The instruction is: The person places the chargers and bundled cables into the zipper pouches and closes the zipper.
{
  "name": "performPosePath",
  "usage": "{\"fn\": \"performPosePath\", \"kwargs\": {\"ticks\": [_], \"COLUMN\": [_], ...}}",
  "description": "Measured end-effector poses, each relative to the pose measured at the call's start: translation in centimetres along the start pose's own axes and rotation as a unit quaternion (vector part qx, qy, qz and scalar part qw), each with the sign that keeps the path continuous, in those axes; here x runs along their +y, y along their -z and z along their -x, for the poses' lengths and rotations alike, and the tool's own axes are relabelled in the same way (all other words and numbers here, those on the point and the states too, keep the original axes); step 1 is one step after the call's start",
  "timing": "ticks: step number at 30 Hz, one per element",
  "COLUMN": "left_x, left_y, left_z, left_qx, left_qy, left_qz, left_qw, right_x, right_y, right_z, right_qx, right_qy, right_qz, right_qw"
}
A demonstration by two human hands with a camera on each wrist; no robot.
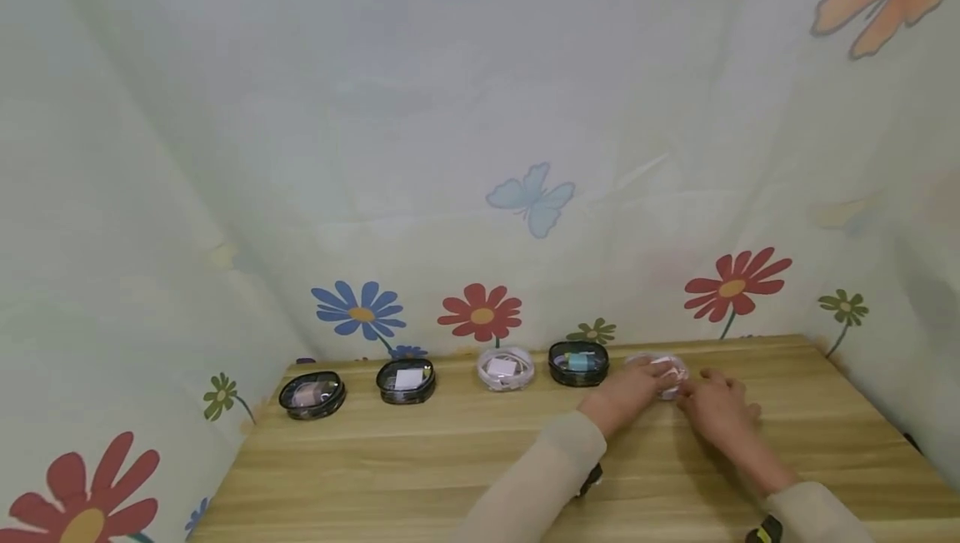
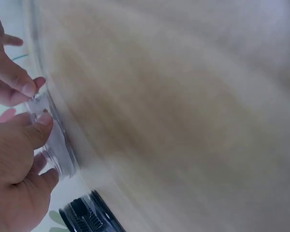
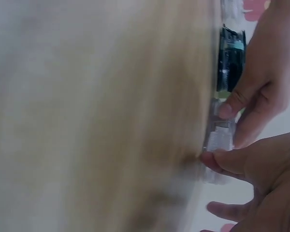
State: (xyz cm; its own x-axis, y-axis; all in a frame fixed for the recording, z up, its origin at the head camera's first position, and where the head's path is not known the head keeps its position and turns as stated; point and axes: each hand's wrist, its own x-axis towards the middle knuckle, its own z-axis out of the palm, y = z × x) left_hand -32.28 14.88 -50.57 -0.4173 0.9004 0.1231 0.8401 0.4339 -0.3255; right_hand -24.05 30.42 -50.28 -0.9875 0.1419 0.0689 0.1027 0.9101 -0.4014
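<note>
A small clear oval pouch [image 1: 671, 366] with a white item inside lies near the back right of the wooden table, between both hands. My left hand [image 1: 628, 397] holds it from the left; in the left wrist view its thumb lies on the near side of the pouch [image 2: 61, 150] and the fingers are behind. My right hand [image 1: 718, 411] is at the right end. In the right wrist view its thumb and forefinger pinch at the pouch's edge [image 3: 220, 137]. Whatever small part sits between those fingertips is mostly hidden.
Left of the hands stands a black-trimmed pouch [image 1: 578, 364] with a blue item. Further along the row are a white-rimmed pouch [image 1: 506, 383] and two more black-trimmed pouches, one holding a white item [image 1: 408, 379], the other a pinkish item [image 1: 307, 395]. A flowered cloth hangs behind.
</note>
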Motion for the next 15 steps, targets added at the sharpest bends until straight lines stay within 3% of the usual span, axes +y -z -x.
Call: {"fn": "performPosePath", "kwargs": {"ticks": [10,15], "left_x": [-1.5,-1.1], "left_y": [0.0,-0.2], "left_z": [-1.9,-2.7], "left_qx": [0.002,0.002], "left_qy": [0.026,0.051], "left_qz": [-0.017,0.042], "left_qw": [0.9995,0.9978], "right_x": [-0.5,-0.1], "right_y": [0.9,1.3], "right_z": [-2.6,-2.9], "right_qx": [-0.041,-0.049], "right_qy": [-0.016,-0.015], "right_qz": [-0.006,-0.005], "right_qw": [0.999,0.999]}}
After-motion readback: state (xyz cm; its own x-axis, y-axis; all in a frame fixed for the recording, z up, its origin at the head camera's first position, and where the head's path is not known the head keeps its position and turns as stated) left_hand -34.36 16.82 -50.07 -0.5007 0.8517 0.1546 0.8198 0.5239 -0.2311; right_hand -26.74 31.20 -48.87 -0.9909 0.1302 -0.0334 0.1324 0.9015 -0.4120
